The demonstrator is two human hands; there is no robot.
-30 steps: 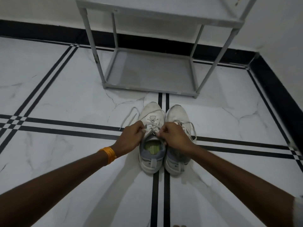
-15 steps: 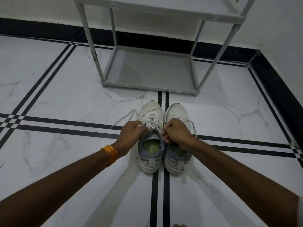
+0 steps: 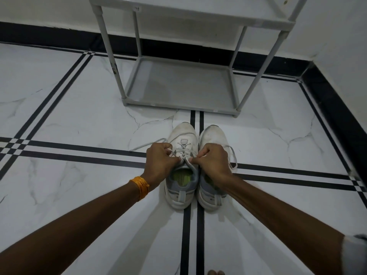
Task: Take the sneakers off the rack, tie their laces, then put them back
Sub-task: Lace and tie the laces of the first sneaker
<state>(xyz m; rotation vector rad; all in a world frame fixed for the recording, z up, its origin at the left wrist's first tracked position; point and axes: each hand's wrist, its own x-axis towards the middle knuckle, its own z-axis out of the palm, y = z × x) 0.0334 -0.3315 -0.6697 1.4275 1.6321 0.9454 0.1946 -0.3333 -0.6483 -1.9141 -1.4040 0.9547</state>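
Tying the left sneaker [image 3: 181, 167]
My left hand [image 3: 159, 161] and right hand [image 3: 213, 162] are pinching its laces [image 3: 183, 150], flanking the toe-away shoe

From my feed: a glossy white marble-look floor [image 3: 79, 108], smooth and inlaid with black stripes, reflects the light. The pale grey rack [image 3: 178, 84] shows matt tubular poles and a dull, fabric-like bottom shelf. The scuffed white sneakers [image 3: 184, 135] look like matt synthetic leather with grey mesh collars and woven flat cloth laces [image 3: 147, 144].
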